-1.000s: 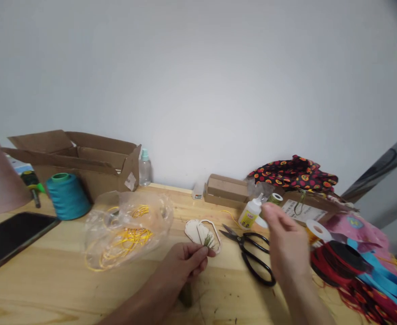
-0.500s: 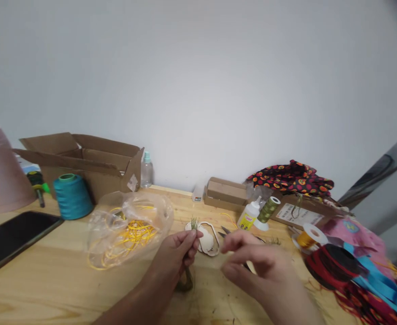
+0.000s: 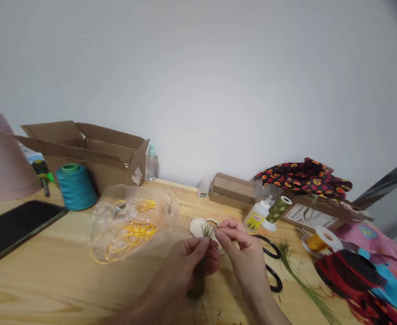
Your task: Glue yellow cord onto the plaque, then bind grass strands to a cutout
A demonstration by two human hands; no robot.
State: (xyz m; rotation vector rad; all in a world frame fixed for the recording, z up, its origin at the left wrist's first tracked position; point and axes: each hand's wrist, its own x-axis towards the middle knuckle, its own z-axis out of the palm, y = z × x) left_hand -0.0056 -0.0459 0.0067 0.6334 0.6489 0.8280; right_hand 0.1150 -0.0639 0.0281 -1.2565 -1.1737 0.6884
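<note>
My left hand [image 3: 188,262] pinches a bundle of olive-green threads [image 3: 197,282]. Its cut ends fan upward past the thumb, while the longer part hangs below the fingers. Close on the right, my right hand [image 3: 246,255] has thumb and fingertips pressed together beside those ends; what they hold, if anything, is too small to make out. Behind the hands lies a pale off-white flat piece [image 3: 196,226], partly covered. Black-handled scissors [image 3: 273,248] rest right of my right hand, their blades hidden by it. Loose green threads [image 3: 298,275] trail farther right.
A glue bottle [image 3: 256,215] and a green thread spool [image 3: 279,208] stand behind the scissors. To the left are a plastic bag of yellow cord [image 3: 134,230], a teal thread cone [image 3: 76,187], an open cardboard box [image 3: 113,174] and a phone [image 3: 19,230]. Ribbon rolls [image 3: 347,273] crowd the right.
My right hand has moved left to the thread ends and closed its fingers. The view has shifted, with the scissors' handles and loose green threads now uncovered.
</note>
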